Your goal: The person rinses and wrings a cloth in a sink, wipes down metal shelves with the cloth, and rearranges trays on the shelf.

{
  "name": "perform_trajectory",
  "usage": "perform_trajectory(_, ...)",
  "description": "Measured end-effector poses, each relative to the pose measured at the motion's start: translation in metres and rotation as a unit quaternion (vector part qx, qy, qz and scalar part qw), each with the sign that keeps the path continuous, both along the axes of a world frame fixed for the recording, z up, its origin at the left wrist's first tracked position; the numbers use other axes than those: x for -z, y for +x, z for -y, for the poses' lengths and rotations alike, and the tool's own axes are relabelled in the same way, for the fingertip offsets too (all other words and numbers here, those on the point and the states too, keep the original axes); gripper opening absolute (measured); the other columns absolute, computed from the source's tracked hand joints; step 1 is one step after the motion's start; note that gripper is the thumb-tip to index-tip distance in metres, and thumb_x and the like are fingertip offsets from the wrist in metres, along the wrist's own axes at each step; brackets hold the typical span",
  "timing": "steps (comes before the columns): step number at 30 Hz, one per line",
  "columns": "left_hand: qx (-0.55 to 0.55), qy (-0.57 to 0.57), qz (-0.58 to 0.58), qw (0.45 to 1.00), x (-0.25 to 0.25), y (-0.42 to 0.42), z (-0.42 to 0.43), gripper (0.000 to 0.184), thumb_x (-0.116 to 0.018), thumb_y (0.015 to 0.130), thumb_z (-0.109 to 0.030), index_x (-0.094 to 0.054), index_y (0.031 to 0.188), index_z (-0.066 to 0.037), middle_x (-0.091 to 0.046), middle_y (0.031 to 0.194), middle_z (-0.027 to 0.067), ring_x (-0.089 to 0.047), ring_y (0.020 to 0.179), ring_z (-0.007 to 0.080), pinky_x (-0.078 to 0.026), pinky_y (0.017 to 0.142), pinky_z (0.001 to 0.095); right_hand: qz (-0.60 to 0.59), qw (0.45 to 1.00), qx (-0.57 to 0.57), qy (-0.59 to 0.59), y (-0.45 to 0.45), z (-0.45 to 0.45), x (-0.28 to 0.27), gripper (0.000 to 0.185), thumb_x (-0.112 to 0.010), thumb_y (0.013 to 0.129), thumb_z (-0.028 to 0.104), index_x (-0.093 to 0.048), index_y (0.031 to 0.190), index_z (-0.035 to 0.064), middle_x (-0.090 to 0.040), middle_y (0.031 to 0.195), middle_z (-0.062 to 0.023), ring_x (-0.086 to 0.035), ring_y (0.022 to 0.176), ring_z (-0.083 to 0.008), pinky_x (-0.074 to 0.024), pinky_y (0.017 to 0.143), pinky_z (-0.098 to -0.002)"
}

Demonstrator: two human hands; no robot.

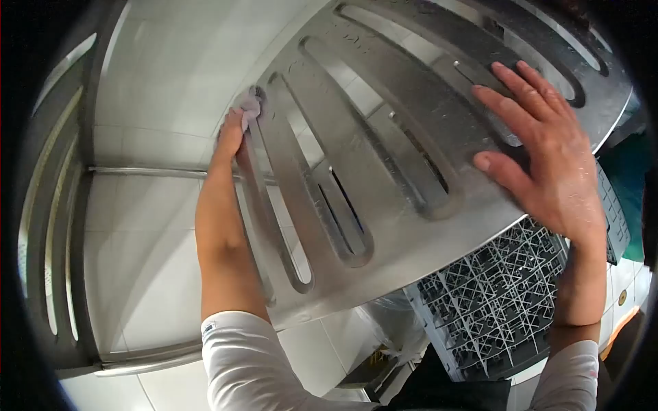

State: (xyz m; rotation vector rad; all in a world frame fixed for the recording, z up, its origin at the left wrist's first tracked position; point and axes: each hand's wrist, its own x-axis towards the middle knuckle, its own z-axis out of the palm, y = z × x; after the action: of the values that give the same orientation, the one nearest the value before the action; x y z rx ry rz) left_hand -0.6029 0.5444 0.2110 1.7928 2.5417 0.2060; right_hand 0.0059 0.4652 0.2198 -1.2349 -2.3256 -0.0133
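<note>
My left hand (232,133) is closed on a pale, greyish-pink cloth (251,107) near the left end of a slotted metal shelf (404,233). The cloth touches the shelf surface by one of the long slots. On the right part of the same shelf lies my right hand (541,151), palm down, its fingers spread and its thumb pointing left, with nothing held. Small wet-looking marks show on the metal.
White tiled wall (157,75) stands behind the shelf. Another slotted metal panel (58,205) is at the far left. Below right sits a grey lattice rack (497,294), beside a clear plastic bag (394,318). Something green (634,185) is at the right edge.
</note>
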Motion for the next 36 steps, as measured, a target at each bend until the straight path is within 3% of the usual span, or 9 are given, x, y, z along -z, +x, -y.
perform_trajectory(2,-0.093,0.008,0.139,0.986,-0.018,0.026,0.014,0.052,-0.026,0.095,-0.031,-0.032,0.135,0.000,-0.026,0.144,0.0195,-0.024,0.133,0.0336,-0.018,0.109,0.0404,0.013,1.000,0.007,0.009,0.000,-0.002,0.001,0.060,-0.063,0.072,0.040,-0.053,0.122,0.0093,-0.042,0.136,-0.0131,-0.033,0.130,-0.0320,-0.0288,0.105,-0.0435)
perform_trajectory(6,-0.092,-0.074,0.260,0.958,-0.037,0.033,0.077,0.052,-0.026,0.095,-0.032,-0.032,0.136,0.000,-0.026,0.144,0.0189,-0.024,0.133,0.0308,-0.018,0.109,0.0383,0.035,0.999,0.015,0.017,0.001,-0.005,0.005,0.056,-0.062,0.075,0.039,-0.054,0.121,0.0085,-0.042,0.136,-0.0122,-0.033,0.130,-0.0306,-0.0283,0.105,-0.0421)
perform_trajectory(9,-0.075,-0.082,0.224,0.968,-0.038,0.039,0.121,0.053,-0.027,0.095,-0.033,-0.032,0.136,0.000,-0.026,0.144,0.0185,-0.024,0.134,0.0287,-0.018,0.109,0.0367,0.048,0.998,0.021,0.018,-0.007,-0.004,0.003,0.052,-0.059,0.079,0.038,-0.055,0.121,0.0085,-0.041,0.137,-0.0118,-0.032,0.130,-0.0300,-0.0272,0.106,-0.0412)
perform_trajectory(13,-0.041,-0.023,0.076,0.996,-0.004,0.017,0.162,0.057,-0.030,0.094,-0.032,-0.019,0.141,-0.001,-0.016,0.148,0.0167,-0.007,0.138,0.0306,-0.012,0.111,0.0354,0.054,0.998,0.024,0.018,-0.009,0.000,-0.008,0.048,-0.055,0.084,0.042,-0.057,0.118,0.0093,-0.039,0.138,-0.0129,-0.032,0.130,-0.0301,-0.0256,0.107,-0.0413)
perform_trajectory(14,-0.030,-0.053,0.134,0.989,-0.011,0.020,0.183,0.066,-0.028,0.094,-0.046,-0.006,0.144,-0.009,0.001,0.150,0.0145,0.003,0.139,0.0268,-0.004,0.111,0.0356,0.046,0.999,0.014,0.026,-0.003,-0.004,-0.001,0.048,-0.054,0.084,0.043,-0.057,0.118,0.0093,-0.039,0.138,-0.0133,-0.032,0.130,-0.0304,-0.0252,0.107,-0.0413)
perform_trajectory(17,0.050,-0.096,-0.003,0.994,-0.018,0.074,0.231,0.055,-0.030,0.094,-0.025,-0.015,0.142,-0.003,-0.009,0.147,0.0235,-0.002,0.137,0.0369,-0.008,0.112,0.0382,0.006,0.999,-0.007,0.045,0.004,-0.010,0.014,0.050,-0.047,0.086,0.049,-0.060,0.114,0.0087,-0.040,0.136,-0.0162,-0.032,0.129,-0.0345,-0.0243,0.107,-0.0436)
perform_trajectory(23,0.047,-0.108,-0.043,0.992,-0.029,0.173,0.316,0.049,-0.028,0.095,-0.026,-0.023,0.142,-0.010,-0.008,0.146,0.0251,-0.003,0.136,0.0405,-0.006,0.112,0.0411,0.030,0.999,0.001,-0.014,0.004,-0.006,0.010,0.054,-0.040,0.089,0.052,-0.060,0.116,0.0108,-0.033,0.141,-0.0156,-0.026,0.133,-0.0339,-0.0202,0.108,-0.0430)
perform_trajectory(33,0.062,-0.030,0.080,0.994,-0.030,0.228,0.403,0.053,-0.033,0.096,-0.037,-0.032,0.138,-0.006,-0.025,0.145,0.0171,-0.013,0.137,0.0329,-0.007,0.112,0.0377,0.071,0.994,-0.021,-0.082,0.008,-0.003,-0.006,0.059,-0.034,0.090,0.053,-0.058,0.118,0.0076,-0.028,0.144,-0.0153,-0.021,0.135,-0.0329,-0.0170,0.110,-0.0421)
perform_trajectory(36,-0.075,-0.084,0.141,0.984,-0.053,0.263,0.420,0.055,-0.034,0.095,-0.040,-0.033,0.137,-0.004,-0.024,0.145,0.0167,-0.012,0.138,0.0308,-0.007,0.112,0.0363,0.043,0.996,-0.021,-0.076,0.007,-0.003,-0.002,0.057,-0.035,0.090,0.052,-0.057,0.119,0.0082,-0.029,0.144,-0.0150,-0.021,0.135,-0.0321,-0.0167,0.110,-0.0412)
